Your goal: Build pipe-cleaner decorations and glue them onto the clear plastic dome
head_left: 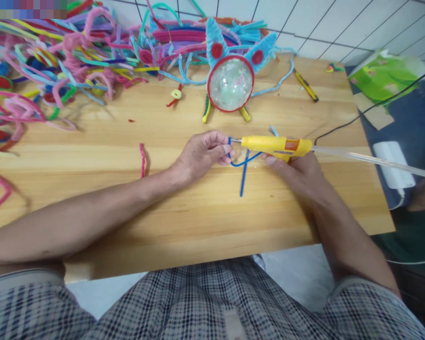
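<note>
My left hand pinches a bent blue pipe cleaner near its end. My right hand is wrapped round the handle of a yellow hot glue gun, and a long clear glue stick runs out of its back. The gun's metal nozzle is at the blue end beside my left fingertips; whether they touch I cannot tell. Below, a short straight blue piece lies on the table. Behind my hands is a clear ball rimmed in red, with two light-blue ears.
Many coloured pipe cleaners are heaped at the back left of the wooden table. A yellow cutter knife lies at the back right. The gun's black cord crosses the right edge, near a green packet and a white adapter.
</note>
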Demonstrator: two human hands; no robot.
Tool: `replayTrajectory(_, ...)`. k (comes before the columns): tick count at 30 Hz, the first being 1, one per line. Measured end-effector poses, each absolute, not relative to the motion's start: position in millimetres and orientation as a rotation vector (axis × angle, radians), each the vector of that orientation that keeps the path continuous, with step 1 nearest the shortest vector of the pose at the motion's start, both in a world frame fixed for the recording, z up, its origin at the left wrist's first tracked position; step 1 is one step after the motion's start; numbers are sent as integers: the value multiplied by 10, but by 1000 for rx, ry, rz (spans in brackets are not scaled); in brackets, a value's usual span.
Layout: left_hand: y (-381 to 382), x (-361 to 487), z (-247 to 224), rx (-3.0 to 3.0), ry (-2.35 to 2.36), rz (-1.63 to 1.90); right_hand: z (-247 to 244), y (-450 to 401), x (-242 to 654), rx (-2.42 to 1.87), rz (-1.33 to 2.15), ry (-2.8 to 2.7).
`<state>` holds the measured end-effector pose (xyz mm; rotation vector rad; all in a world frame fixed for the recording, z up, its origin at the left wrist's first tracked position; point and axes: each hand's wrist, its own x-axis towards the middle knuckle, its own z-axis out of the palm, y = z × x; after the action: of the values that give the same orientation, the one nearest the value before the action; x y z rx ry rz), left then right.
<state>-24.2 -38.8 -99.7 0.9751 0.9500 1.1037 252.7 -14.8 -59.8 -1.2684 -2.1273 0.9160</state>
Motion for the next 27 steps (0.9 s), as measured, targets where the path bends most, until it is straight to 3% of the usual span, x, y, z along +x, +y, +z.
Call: replayTrajectory(27,-398,-227,-984,971,954,1115,-598,-171,2521,-1319,896,-2114)
